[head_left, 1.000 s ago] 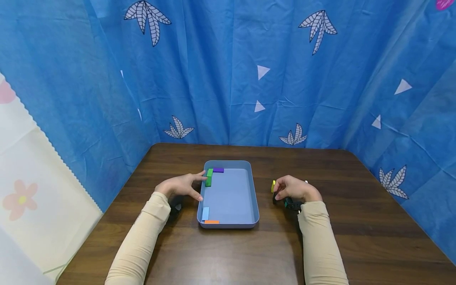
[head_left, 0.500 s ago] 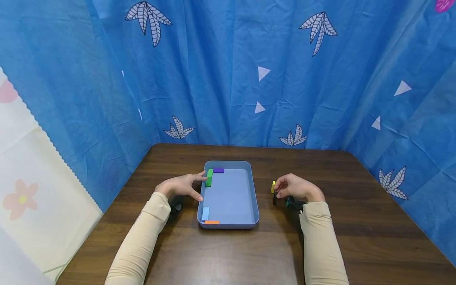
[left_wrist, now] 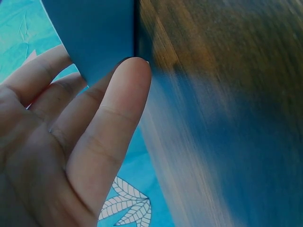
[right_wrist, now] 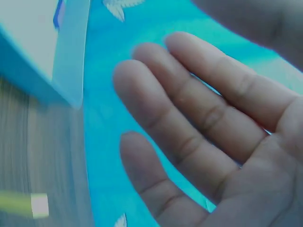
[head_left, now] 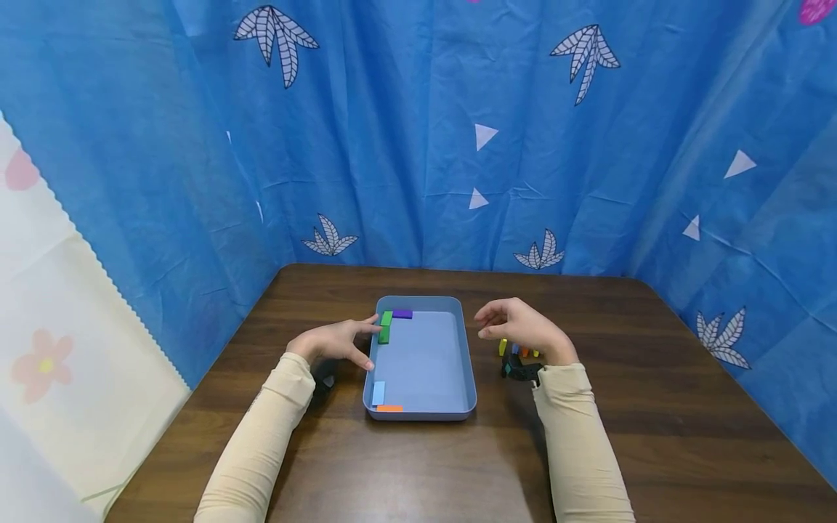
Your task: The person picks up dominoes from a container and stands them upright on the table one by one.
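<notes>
A blue-grey tray point(head_left: 425, 363) sits mid-table. Along its left side lie two green blocks point(head_left: 384, 334) and a light blue block point(head_left: 378, 393); a purple block point(head_left: 402, 314) is at the back and an orange block point(head_left: 390, 408) at the front. At the tray's left rim, my left hand point(head_left: 335, 341) rests with thumb and fingers spread, thumb tip against the wall point(left_wrist: 106, 42). My right hand point(head_left: 523, 327) is raised right of the tray, fingers gently bent, nothing visible between them. Beneath it, partly hidden, stand a yellow block point(head_left: 503, 347) and several other small blocks.
The brown wooden table point(head_left: 431, 465) extends around the tray. A blue curtain point(head_left: 418, 145) with leaf prints hangs behind and at the sides; a white flowered cloth point(head_left: 46, 349) hangs at the left. Black wrist devices point(head_left: 521, 371) hang under both wrists.
My right hand has lifted away from the small dark piece at its fingertips and moved left towards the tray, uncovering blue and orange blocks. The left hand has stayed in place.
</notes>
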Demonstrator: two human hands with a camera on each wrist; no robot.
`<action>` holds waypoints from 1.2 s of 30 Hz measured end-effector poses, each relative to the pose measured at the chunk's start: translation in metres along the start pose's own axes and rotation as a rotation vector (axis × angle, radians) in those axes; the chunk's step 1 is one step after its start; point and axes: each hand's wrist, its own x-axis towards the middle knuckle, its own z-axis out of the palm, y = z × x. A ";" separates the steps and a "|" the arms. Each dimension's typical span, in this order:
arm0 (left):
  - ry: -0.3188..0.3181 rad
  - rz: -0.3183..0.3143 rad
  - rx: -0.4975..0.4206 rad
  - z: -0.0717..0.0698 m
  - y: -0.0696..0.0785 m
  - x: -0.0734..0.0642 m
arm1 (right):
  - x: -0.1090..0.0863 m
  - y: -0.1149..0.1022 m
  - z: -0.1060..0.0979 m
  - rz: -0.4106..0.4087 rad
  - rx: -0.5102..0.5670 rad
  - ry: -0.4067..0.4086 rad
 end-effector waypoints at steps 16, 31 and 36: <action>0.015 0.006 0.000 0.004 0.000 0.001 | 0.118 -0.013 0.047 0.090 0.054 -0.090; 0.034 0.027 -0.023 0.005 -0.002 -0.004 | 0.150 0.008 0.087 0.257 0.177 -0.096; 0.017 0.029 -0.008 0.004 -0.001 -0.004 | 0.155 0.008 0.092 0.283 0.151 -0.108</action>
